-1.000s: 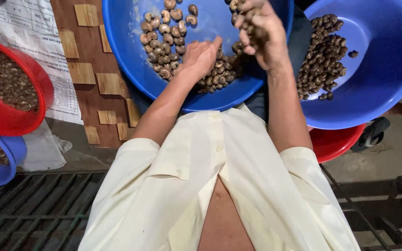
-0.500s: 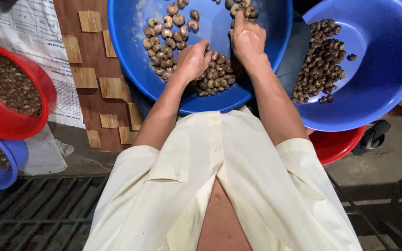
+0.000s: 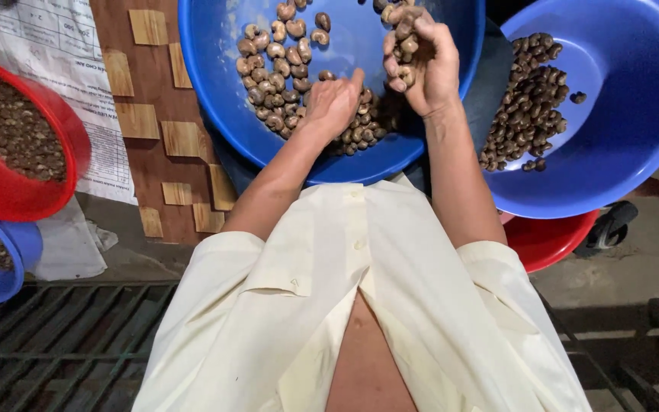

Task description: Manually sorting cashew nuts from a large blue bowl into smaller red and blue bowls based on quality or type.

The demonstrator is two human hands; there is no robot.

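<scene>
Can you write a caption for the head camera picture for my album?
Right hand lifts a handful of cashew nuts above a blue basin; left hand rests in the pile.

Basin [image 3: 215, 91] beyond the left hand [image 3: 333, 103] — far rim cut off; nuts [image 3: 360, 126] under that palm hidden.

Inspector: Any packaging, labels, signs or screens on site?

Assessor: One item only. A printed paper sheet [image 3: 78, 84] lies flat at the upper left, white with a ruled grid of black lines and dark print (wording not recorded). Its right edge meets the brown wooden board [image 3: 154, 114]; its left part is covered by the red basin [image 3: 70, 130].

Inspector: Screens or signs?

Assessor: None observed.
</scene>
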